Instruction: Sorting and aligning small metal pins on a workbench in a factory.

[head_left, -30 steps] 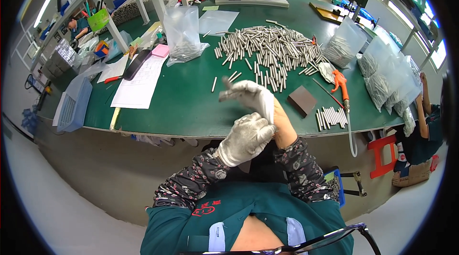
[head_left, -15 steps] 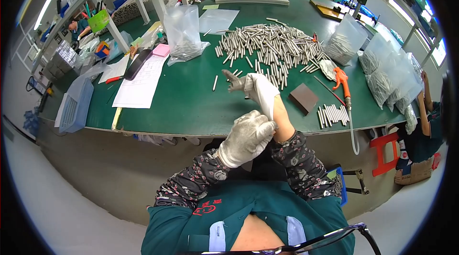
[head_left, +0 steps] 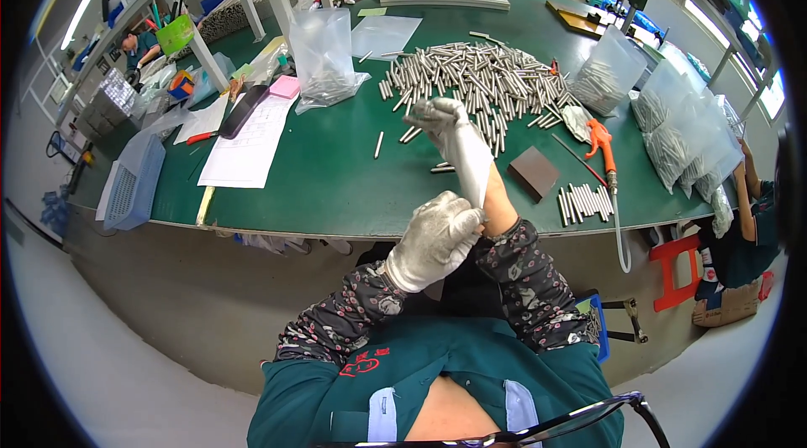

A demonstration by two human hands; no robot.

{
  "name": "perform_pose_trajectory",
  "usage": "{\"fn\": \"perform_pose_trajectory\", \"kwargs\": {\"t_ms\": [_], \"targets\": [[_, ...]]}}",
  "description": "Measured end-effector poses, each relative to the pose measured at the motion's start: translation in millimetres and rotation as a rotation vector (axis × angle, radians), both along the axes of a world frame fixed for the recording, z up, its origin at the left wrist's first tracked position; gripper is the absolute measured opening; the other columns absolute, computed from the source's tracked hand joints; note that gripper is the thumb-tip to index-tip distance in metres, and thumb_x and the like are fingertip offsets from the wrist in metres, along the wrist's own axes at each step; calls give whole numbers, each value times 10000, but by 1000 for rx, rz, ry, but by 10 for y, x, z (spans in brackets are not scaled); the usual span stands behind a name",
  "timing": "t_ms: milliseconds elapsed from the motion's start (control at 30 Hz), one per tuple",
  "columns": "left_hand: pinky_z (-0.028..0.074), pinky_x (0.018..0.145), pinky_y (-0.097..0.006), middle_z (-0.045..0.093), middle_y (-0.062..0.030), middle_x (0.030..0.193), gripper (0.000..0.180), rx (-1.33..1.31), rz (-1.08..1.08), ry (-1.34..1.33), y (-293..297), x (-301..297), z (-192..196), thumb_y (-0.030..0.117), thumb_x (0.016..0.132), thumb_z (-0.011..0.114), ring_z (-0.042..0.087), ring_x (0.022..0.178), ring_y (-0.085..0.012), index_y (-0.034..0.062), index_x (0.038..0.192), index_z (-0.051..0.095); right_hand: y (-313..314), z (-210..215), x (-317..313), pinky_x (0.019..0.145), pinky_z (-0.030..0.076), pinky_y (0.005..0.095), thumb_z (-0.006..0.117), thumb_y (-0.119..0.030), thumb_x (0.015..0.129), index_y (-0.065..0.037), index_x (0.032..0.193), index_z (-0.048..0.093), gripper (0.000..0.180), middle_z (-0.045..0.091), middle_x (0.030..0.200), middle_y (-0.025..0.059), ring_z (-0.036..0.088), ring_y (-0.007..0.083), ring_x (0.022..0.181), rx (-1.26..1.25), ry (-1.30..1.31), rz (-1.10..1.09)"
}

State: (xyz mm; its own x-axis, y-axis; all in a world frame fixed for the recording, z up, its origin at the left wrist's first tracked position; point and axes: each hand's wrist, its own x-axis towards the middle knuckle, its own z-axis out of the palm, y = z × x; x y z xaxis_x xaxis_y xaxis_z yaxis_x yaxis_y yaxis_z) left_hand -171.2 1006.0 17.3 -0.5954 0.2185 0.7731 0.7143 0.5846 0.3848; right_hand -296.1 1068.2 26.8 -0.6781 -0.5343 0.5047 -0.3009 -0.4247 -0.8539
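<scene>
The left hand (head_left: 433, 239), in a smudged white fabric glove, closes its bent fingers on the loose white cuff (head_left: 476, 189) of the right hand's glove, just beside the bare right wrist (head_left: 503, 208). The right hand (head_left: 452, 130), in a matching glove, is raised farther forward, fingers loosely bent leftward; both forearms wear black, flower-patterned fabric sleeves (head_left: 538, 288).

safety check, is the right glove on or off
On: the glove covers the right hand; the left hand grips its cuff.
</scene>
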Motion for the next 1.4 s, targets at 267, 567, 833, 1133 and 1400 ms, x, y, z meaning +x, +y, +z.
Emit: {"fn": "perform_pose_trajectory", "kwargs": {"t_ms": [267,567,833,1133,1400], "targets": [[457,611,-398,553,-93,757,287,-27,-143,-15,102,23,51,-10,715,684,551,689,-316,39,968,557,66,20,-112,1139,146,425,228,-520,995,-23,1416,255,652,351,1469,136,297,246,1363,-49,-495,306],[452,627,-407,526,-95,754,232,-68,-202,-60,190,148,36,36,695,662,534,720,-317,57,876,520,116,231,139,1128,180,455,289,-542,970,27,1350,388,691,372,1439,217,340,309,1340,-87,-562,157],[442,640,-349,563,-111,776,194,290,-201,-283,56,192,-6,137,860,632,555,699,-272,16,983,545,283,413,357,1123,163,575,627,-518,813,-88,1300,526,658,274,1497,174,177,357,1405,-777,-644,790],[374,987,-397,511,-152,1286,531,487,-477,-454,1,202,-178,361,944,538,482,1194,-323,40,1344,403,365,703,875,1112,134,611,632,-561,796,-169,1376,463,720,152,1543,151,114,375,1415,-750,-536,760],[496,739,-442,631,-154,856,274,-261,-300,-159,170,265,233,113,773,577,621,850,-361,53,1041,586,526,784,993,1026,193,716,613,-571,798,-276,1394,442,687,96,1546,147,45,435,1407,-678,-405,686]]}}
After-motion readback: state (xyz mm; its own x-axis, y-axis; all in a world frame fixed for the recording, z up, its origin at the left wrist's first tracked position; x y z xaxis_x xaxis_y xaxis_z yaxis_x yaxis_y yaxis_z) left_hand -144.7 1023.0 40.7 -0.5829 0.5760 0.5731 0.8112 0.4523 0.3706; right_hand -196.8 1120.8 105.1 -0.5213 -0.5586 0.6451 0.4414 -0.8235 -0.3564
